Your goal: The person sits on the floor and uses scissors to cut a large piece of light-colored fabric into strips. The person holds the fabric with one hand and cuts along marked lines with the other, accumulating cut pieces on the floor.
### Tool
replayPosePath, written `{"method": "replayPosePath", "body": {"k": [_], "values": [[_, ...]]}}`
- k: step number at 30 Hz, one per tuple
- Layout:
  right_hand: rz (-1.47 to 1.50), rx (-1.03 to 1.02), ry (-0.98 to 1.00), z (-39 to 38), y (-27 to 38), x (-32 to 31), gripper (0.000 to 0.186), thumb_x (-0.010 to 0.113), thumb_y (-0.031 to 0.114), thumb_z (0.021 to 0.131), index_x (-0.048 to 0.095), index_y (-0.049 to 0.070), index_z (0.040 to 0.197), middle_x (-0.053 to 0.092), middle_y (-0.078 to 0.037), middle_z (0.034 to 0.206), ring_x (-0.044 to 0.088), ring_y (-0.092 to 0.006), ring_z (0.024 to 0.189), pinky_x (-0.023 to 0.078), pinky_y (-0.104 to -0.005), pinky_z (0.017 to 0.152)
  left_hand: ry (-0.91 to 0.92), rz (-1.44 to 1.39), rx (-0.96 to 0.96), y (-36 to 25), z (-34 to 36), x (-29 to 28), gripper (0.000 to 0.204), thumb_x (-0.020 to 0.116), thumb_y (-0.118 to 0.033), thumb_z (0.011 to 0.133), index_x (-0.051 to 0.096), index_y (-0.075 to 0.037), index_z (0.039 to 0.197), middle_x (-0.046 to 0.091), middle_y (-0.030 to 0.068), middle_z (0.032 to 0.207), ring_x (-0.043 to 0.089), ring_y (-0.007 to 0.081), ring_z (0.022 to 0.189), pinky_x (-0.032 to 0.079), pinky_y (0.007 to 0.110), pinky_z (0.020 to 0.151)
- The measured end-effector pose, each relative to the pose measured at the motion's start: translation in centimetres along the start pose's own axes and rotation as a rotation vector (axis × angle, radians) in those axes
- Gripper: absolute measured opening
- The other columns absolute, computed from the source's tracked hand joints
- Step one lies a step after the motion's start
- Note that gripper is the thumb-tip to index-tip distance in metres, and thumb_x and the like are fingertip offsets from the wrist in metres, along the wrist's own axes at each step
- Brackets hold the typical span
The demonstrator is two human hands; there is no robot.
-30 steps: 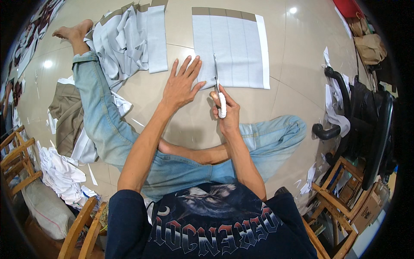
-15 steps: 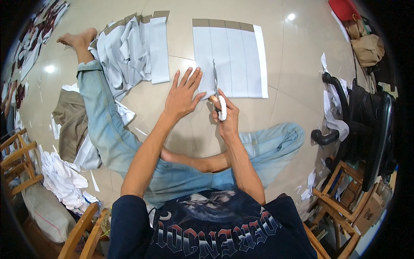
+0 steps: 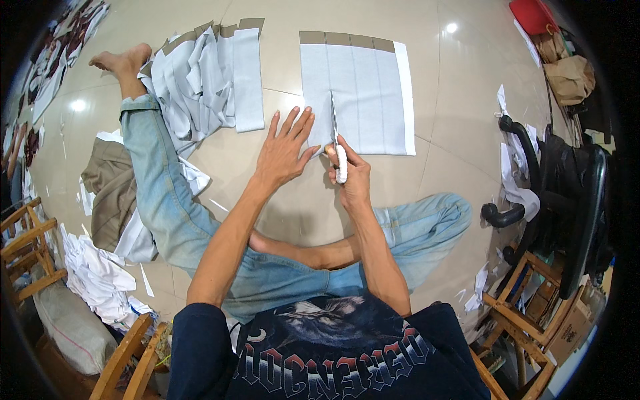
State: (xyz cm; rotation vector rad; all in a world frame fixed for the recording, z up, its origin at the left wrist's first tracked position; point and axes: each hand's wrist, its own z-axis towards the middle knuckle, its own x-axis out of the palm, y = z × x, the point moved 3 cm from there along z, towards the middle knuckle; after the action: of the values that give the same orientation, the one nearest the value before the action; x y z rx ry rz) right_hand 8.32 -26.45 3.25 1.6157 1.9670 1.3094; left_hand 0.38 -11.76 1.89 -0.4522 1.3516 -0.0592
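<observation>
A light grey fabric panel (image 3: 377, 100) lies flat on the floor, with a brown band along its far edge and faint lines running lengthwise. My right hand (image 3: 351, 175) grips scissors (image 3: 333, 120) whose handle is wrapped in white. Their blades reach into the panel from its near edge, close to its left side; the lower blade is hidden by the cloth. With fingers spread, my left hand (image 3: 285, 150) rests flat at the panel's near left corner, fingertips at its left edge. Left of the panel lies a bunched pile of similar grey strips (image 3: 193, 87) with brown ends.
My outstretched leg (image 3: 157, 173) borders the strip pile. Brown cloth (image 3: 117, 190) and white scraps (image 3: 100, 280) lie at the left. A black chair base (image 3: 527, 167) and a wooden frame (image 3: 520, 313) stand on the right, below a brown paper bag (image 3: 569, 79).
The scissor blades look more closed than before, and the right hand has turned slightly. My left hand stays in place; the whole view has shifted a little.
</observation>
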Motion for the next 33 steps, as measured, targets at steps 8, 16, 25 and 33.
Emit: {"method": "replayPosePath", "body": {"k": [8, 16, 25, 33], "values": [[0.014, -0.01, 0.026, 2.1, 1.4, 0.8, 0.057, 0.078, 0.009, 0.085, 0.057, -0.003, 0.136, 0.065, -0.004, 0.078, 0.051, -0.0089, 0.049, 0.039, -0.0231, 0.043, 0.007, -0.025, 0.002, -0.1, 0.1, 0.0, 0.067, 0.053, -0.039, 0.098, 0.033, -0.007, 0.154, 0.031, 0.0054, 0.161, 0.025, 0.0278, 0.149, 0.018, 0.054, 0.122], [-0.019, -0.009, 0.029, 2.1, 1.8, 1.3, 0.057, 0.077, 0.008, 0.085, 0.056, -0.004, 0.136, 0.065, -0.005, 0.079, 0.053, -0.0094, 0.051, 0.039, -0.0233, 0.044, 0.001, -0.012, 0.004, 0.0, 0.0, 0.1, 0.066, 0.051, -0.04, 0.099, 0.033, -0.007, 0.153, 0.03, 0.0049, 0.162, 0.024, 0.0276, 0.15, 0.017, 0.054, 0.122], [0.02, -0.003, 0.015, 3.6, 3.2, 2.7, 0.059, 0.077, 0.009, 0.084, 0.054, -0.005, 0.138, 0.065, -0.005, 0.076, 0.049, -0.0099, 0.048, 0.035, -0.024, 0.044, 0.007, -0.007, 0.003, -0.1, 0.1, -0.1, 0.067, 0.051, -0.04, 0.099, 0.032, -0.006, 0.154, 0.03, 0.0058, 0.162, 0.025, 0.0281, 0.149, 0.017, 0.054, 0.122], [-0.032, -0.011, 0.02, 5.1, 3.0, 2.5, 0.053, 0.075, 0.005, 0.084, 0.058, -0.004, 0.134, 0.067, -0.006, 0.078, 0.049, -0.0105, 0.048, 0.036, -0.0249, 0.043, 0.031, -0.005, -0.006, 0.0, 0.2, 0.1, 0.067, 0.051, -0.039, 0.099, 0.032, -0.006, 0.154, 0.028, 0.0062, 0.163, 0.024, 0.0282, 0.15, 0.017, 0.054, 0.122]]}}
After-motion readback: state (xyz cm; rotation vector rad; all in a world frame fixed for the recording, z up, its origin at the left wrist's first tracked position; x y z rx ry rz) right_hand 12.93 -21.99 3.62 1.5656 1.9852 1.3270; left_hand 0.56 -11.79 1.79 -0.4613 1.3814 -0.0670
